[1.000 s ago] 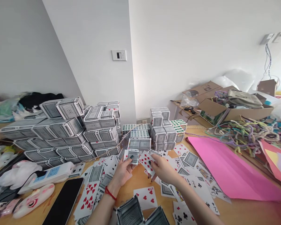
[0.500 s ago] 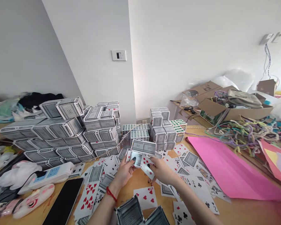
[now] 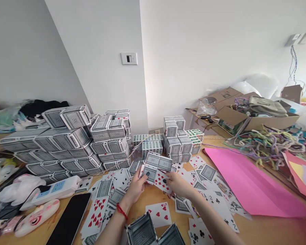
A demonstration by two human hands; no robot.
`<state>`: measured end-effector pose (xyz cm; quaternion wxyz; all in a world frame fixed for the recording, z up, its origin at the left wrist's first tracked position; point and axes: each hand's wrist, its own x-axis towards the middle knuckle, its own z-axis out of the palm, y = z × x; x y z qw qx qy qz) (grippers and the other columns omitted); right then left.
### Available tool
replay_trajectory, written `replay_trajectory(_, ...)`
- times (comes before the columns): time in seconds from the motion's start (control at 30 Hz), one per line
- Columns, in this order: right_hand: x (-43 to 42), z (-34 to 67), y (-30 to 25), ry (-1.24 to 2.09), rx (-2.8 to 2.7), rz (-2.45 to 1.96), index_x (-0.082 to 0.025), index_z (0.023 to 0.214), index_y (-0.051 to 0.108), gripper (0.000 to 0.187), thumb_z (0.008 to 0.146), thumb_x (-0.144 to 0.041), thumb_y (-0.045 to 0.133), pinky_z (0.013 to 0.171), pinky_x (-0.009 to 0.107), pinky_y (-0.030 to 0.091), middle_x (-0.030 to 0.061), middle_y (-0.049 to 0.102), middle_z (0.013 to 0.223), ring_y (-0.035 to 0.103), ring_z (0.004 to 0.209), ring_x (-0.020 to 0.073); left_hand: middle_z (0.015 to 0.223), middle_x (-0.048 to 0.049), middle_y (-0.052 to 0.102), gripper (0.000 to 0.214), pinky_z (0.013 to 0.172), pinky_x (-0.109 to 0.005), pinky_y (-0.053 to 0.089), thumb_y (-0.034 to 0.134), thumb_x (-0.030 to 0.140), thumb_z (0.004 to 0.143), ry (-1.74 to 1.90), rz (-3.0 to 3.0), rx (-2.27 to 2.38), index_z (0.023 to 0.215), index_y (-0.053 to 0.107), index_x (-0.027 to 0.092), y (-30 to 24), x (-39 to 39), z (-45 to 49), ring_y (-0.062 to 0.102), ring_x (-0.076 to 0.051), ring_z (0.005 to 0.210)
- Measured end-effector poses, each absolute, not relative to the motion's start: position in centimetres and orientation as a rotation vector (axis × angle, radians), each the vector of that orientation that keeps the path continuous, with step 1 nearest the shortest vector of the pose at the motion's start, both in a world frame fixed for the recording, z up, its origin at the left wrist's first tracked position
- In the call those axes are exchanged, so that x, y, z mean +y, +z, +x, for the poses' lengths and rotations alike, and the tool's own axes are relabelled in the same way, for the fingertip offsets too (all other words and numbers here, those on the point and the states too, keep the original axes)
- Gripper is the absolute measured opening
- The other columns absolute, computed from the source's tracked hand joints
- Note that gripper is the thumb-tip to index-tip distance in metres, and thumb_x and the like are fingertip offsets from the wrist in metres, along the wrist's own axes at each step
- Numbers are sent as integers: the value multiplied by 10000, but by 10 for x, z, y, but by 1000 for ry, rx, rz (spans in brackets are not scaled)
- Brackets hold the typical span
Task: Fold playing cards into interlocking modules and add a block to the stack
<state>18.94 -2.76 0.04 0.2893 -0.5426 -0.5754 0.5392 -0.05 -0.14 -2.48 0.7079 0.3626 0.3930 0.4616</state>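
Left grip [image 3: 138,185]: thumb and fingers pinching card-back block [image 3: 160,162], held above bench [image 3: 136,206]. Right grip [image 3: 178,183]: pinching diamonds card [image 3: 161,181]. Card, apart a second ago, now at block's near right side; fitting seems underway. Tucked or merely overlapping: cannot tell. Block grey-patterned, white-edged, tilted. Near: five of hearts [image 3: 157,215], face up.

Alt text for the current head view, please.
A person's left hand holds a piece made of playing cards while the right hand grips a diamonds card close to it, above a wooden table strewn with loose cards. Card-covered blocks stand stacked behind; a pink sheet lies right.
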Motion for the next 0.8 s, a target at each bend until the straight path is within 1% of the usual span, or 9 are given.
replay_trajectory(0.07, -27, 188, 1, 1496, -1484, -1428, -187, 607, 498, 112, 676, -147, 420, 308, 184, 336, -4, 590, 453, 541, 329, 130, 1018, -67, 635, 632, 695, -284, 502, 639, 238, 706, 1028, 817, 875, 1279, 372, 236, -25, -1, 0, 620, -195, 843)
replay_trajectory(0.13, -26, 186, 1, 1556, -1384, -1406, -181, 611, 515, 104, 685, -168, 443, 320, 181, 355, 2, 607, 464, 557, 352, 128, 995, -61, 641, 620, 705, -297, 507, 647, 245, 691, 1050, 818, 887, 1258, 395, 230, -23, -1, 2, 624, -198, 834)
replay_trajectory(0.23, -22, 186, 1, 1572, -1143, -1335, -175, 671, 536, 50, 685, -221, 519, 404, 201, 441, 2, 632, 509, 604, 440, 138, 984, -57, 645, 584, 724, -329, 513, 655, 254, 672, 1094, 800, 897, 1211, 431, 224, -19, 0, 4, 633, -201, 808)
replay_trajectory(0.33, -17, 189, -4, 1539, -924, -1236, -169, 687, 537, 137, 643, -262, 627, 510, 208, 489, 1, 638, 588, 607, 500, 112, 1020, -57, 639, 547, 742, -357, 516, 648, 259, 675, 1151, 782, 882, 1183, 443, 247, -19, 1, 4, 635, -216, 827)
replay_trajectory(0.4, -15, 189, -8, 1511, -868, -1216, -167, 678, 529, 191, 632, -300, 659, 518, 198, 483, -6, 621, 590, 594, 503, 97, 1050, -49, 629, 532, 745, -366, 519, 642, 251, 684, 1171, 779, 867, 1175, 440, 272, -20, 3, 4, 631, -227, 855)
replay_trajectory(0.5, -15, 184, -14, 1490, -954, -1204, -174, 714, 499, 242, 697, -396, 593, 472, 206, 467, -9, 615, 562, 582, 466, 101, 1058, -39, 624, 476, 752, -362, 519, 632, 232, 700, 1181, 776, 848, 1137, 452, 281, -23, 3, 4, 624, -228, 881)
replay_trajectory(0.63, -18, 175, -15, 1377, -1167, -1237, -189, 754, 447, 287, 756, -474, 477, 427, 231, 459, 6, 654, 606, 585, 420, 121, 1005, -34, 640, 405, 748, -353, 519, 635, 224, 705, 1178, 755, 845, 1077, 479, 268, -23, 2, 4, 625, -224, 874)
replay_trajectory(0.8, -20, 175, -13, 1130, -1239, -1320, -215, 691, 369, 325, 772, -523, 428, 424, 263, 473, 19, 646, 576, 592, 406, 150, 969, -45, 636, 378, 733, -370, 524, 648, 231, 686, 1202, 729, 859, 1034, 502, 248, -22, 3, 4, 629, -233, 845)
